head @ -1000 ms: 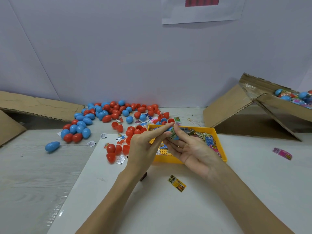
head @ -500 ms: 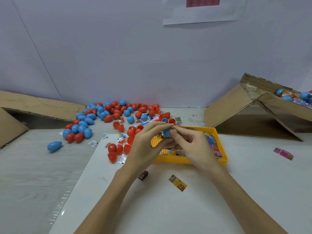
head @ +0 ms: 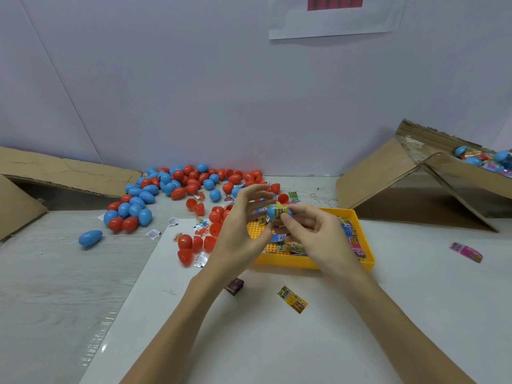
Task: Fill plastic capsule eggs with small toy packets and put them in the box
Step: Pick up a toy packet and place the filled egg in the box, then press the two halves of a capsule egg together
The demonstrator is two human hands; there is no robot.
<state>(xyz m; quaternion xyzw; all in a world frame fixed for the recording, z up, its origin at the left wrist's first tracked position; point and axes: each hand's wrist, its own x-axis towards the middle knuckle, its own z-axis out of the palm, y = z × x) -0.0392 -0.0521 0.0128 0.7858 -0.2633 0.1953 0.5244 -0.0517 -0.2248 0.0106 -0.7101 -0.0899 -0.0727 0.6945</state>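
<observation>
Above the yellow tray, my right hand pinches a blue capsule half with a printed toy packet stuffed in it. My left hand is beside it, thumb under the capsule and fingers spread just apart from it. The tray holds several small toy packets. A heap of red and blue capsule eggs lies at the back left. The open cardboard box at the right holds filled eggs.
Open red halves lie left of the tray. A yellow packet and a small dark packet lie on the white mat in front. A pink packet lies at the right. A lone blue egg and a cardboard flap are at the left.
Both hands rose slightly over the tray. The packet has been pushed into the blue half, and my left fingers have opened away from it.
</observation>
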